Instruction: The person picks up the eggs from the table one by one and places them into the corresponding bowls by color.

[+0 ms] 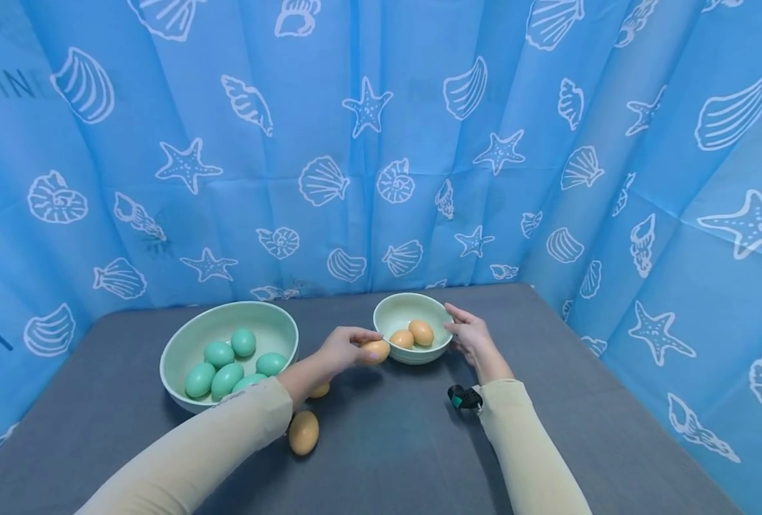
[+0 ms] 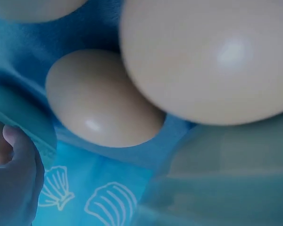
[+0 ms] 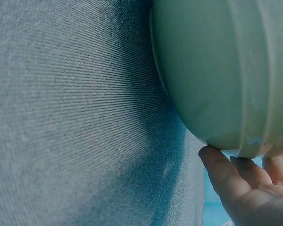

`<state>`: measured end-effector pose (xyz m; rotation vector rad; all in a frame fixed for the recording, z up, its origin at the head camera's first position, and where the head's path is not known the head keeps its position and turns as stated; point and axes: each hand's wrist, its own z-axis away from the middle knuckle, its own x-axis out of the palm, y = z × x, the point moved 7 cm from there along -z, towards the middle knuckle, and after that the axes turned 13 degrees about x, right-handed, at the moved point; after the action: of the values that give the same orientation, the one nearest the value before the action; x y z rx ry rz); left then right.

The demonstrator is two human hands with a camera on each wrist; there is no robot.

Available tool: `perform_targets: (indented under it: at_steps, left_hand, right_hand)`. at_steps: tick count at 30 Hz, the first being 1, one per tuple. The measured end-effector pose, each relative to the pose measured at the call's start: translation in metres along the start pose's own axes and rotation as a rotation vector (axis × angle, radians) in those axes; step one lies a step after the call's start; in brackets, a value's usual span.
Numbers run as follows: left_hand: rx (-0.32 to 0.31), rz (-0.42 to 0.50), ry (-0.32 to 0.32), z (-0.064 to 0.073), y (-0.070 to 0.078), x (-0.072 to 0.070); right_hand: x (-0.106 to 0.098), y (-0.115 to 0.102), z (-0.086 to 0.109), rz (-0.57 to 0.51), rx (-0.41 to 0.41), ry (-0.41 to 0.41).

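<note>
My left hand (image 1: 347, 348) pinches a brown egg (image 1: 373, 352) beside the left rim of the small pale green bowl (image 1: 413, 356). Two brown eggs (image 1: 422, 332) lie inside that bowl. At its right side, my right hand (image 1: 474, 340) holds the bowl, thumb at the rim; the right wrist view shows fingertips (image 3: 219, 165) against the outer wall. Another brown egg (image 1: 304, 433) lies on the table below my left forearm, and one more brown egg (image 1: 319, 390) is partly hidden by that arm. Large in the left wrist view, a brown egg (image 2: 207, 56) overlaps another one behind.
A larger pale green bowl (image 1: 181, 343) with several green eggs (image 1: 226, 379) stands at the left, partly covered by my left sleeve. The grey table (image 1: 381, 458) ends at a blue shell-patterned curtain (image 1: 368, 214) behind and at the right. A black wrist device (image 1: 463, 397) sits by my right cuff.
</note>
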<state>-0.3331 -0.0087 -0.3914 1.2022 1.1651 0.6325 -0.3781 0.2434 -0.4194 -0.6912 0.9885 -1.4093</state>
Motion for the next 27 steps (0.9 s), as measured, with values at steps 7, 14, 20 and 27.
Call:
perform_targets:
  at_steps: [7, 14, 20, 27]
  left_hand:
    - [0.02, 0.02, -0.011, -0.006, 0.006, 0.005]
    - [0.064, 0.065, 0.018, -0.013, 0.013, 0.008]
    - [0.09, 0.087, 0.037, -0.022, 0.023, 0.012]
    - [0.089, 0.09, 0.018, -0.03, 0.029, 0.022]
  right_hand:
    - [0.001, 0.0, 0.0, 0.018, 0.008, 0.011]
    - [0.001, 0.0, 0.001, 0.017, 0.009, 0.008]
    - [0.004, -0.002, 0.0, -0.01, -0.012, -0.016]
    - [0.002, -0.002, -0.001, 0.001, -0.01, -0.003]
